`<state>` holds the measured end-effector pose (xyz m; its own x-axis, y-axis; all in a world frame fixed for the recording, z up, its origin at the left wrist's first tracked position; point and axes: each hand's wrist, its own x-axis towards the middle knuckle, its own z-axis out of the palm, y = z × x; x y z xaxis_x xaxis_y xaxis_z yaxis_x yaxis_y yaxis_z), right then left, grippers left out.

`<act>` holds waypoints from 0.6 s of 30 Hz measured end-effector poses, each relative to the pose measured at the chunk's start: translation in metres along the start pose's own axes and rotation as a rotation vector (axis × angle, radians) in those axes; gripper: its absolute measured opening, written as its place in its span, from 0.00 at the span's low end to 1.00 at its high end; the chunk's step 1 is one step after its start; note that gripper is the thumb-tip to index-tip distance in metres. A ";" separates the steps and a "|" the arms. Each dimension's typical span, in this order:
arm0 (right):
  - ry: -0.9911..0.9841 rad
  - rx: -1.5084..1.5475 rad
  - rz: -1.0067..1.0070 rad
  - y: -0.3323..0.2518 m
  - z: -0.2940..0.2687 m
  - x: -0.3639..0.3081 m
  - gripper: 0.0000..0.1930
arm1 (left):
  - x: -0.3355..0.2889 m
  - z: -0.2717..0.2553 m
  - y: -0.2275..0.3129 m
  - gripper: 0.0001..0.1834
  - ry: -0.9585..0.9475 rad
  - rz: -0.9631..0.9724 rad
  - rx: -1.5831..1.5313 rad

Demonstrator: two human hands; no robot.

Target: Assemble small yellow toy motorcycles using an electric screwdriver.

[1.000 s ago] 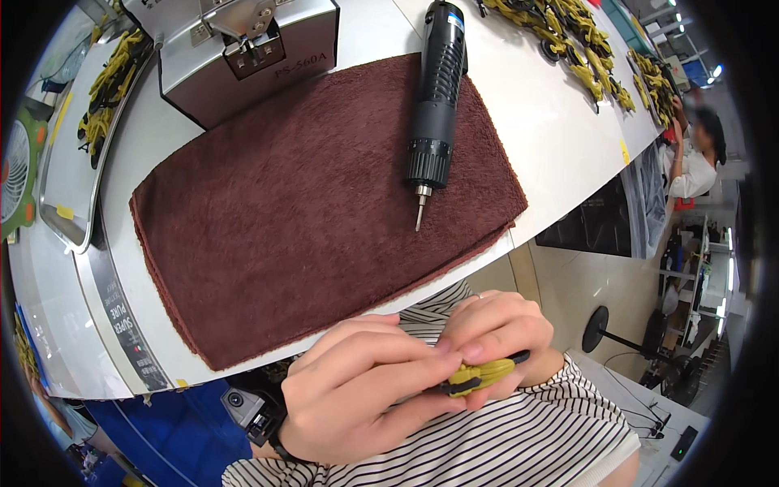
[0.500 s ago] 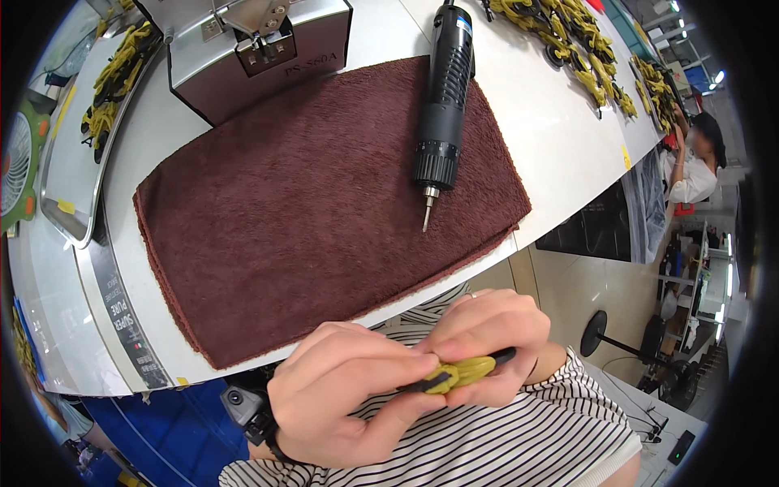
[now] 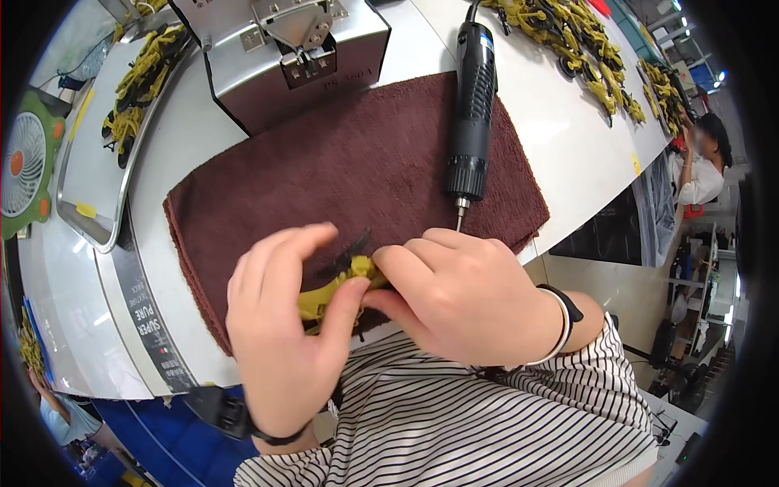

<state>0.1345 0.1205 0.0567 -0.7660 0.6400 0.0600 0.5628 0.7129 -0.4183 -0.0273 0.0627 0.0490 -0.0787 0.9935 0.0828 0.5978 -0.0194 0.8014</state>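
While gripped from both sides: yellow-and-black piece (image 3: 321,300), over the near edge of the maroon cloth (image 3: 268,187), left of that edge's middle; hard to tell whether touching the cloth.
Left hand (image 3: 286,341): pressing with the thumb on the near side of the piece, with straight fingers (image 3: 272,264) reaching up behind it, partly parted.
Right hand (image 3: 462,296): pinching the other end of the piece between thumb and curled forefinger, close to the left thumb.
Black power screwdriver (image 3: 472,105): lying along the right edge of the cloth, with its body over the far edge and its metal bit pointing to the near edge, just beside the right knuckles.
Steel-topped machine (image 3: 300,89): standing at the far edge of the cloth, toward the left.
White surface (image 3: 588,154): stretching beneath cloth and machine, with a heap of yellow-and-black parts (image 3: 568,49) toward its far right corner.
Metal-rimmed tray (image 3: 93,174): set at the left end of the surface, bearing more such pieces (image 3: 142,81).
Green-framed fan (image 3: 24,162): standing beyond the tray.
Co-worker (image 3: 702,166): seen past the surface's right end.
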 end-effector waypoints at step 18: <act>-0.171 0.265 0.803 0.152 -0.069 0.064 0.32 | -0.046 0.064 -0.008 0.30 0.167 0.163 0.833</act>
<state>0.1928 0.2897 0.0594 -0.2155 0.8542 -0.4732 0.8792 -0.0411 -0.4747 0.0223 0.0248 0.0011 -0.0186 0.9545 0.2976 0.9966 -0.0063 0.0825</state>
